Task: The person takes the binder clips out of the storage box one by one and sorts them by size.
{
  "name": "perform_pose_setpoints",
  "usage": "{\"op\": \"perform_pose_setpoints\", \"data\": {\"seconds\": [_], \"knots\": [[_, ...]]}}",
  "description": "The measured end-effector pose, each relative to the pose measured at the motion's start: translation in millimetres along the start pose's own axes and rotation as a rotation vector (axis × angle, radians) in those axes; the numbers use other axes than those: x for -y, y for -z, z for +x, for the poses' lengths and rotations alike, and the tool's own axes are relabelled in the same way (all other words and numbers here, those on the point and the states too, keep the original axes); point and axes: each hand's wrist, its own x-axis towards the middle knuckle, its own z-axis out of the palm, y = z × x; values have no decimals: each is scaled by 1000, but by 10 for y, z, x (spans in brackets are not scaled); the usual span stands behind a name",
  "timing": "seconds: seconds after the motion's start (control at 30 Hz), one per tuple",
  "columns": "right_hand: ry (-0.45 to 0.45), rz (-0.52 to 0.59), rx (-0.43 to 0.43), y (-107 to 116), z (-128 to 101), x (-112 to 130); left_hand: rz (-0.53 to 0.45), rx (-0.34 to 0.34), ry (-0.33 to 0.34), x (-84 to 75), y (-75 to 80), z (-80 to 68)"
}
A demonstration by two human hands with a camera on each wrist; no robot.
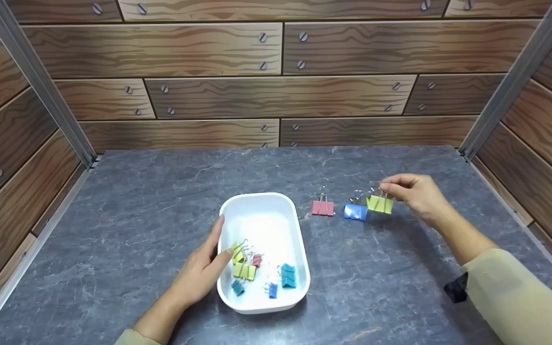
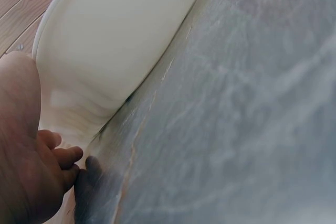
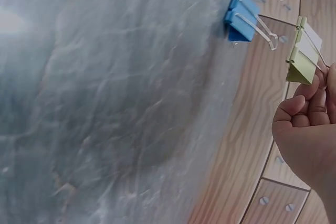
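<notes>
Low centre, I see my left hand (image 1: 199, 273) resting with relaxed fingers against the white tray (image 1: 257, 211) of clips. Farther, right of centre, my right hand (image 1: 415, 194) pinches the green clip (image 1: 380, 204) beside the blue clip (image 1: 355, 212).

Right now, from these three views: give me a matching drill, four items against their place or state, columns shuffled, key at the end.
Items
1. green clip
2. pink clip
3. blue clip
4. white tray

Places or states
A. steadied at its rim by the left hand
B. leftmost of the clips out on the table
C. pinched by its wire handles in the right hand
D. on the table between the other two clips

Pairs: 1-C, 2-B, 3-D, 4-A
</notes>
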Motion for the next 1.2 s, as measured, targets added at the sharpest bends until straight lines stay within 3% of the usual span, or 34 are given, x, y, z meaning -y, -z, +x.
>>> {"op": "perform_pose_setpoints", "data": {"seconds": [0.27, 0.53, 0.8, 1.2], "knots": [[-4, -131, 2, 22, -5, -154, 1, 2, 3, -9, 3, -2], [-25, -161, 16, 62, -6, -242, 10, 2, 2, -5, 6, -3], [-47, -165, 28, 80, 43, -328, -7, 4, -5, 7, 13, -4], [-63, -80, 28, 45, 78, -384, 0, -4, -19, 10, 6, -2]]}}
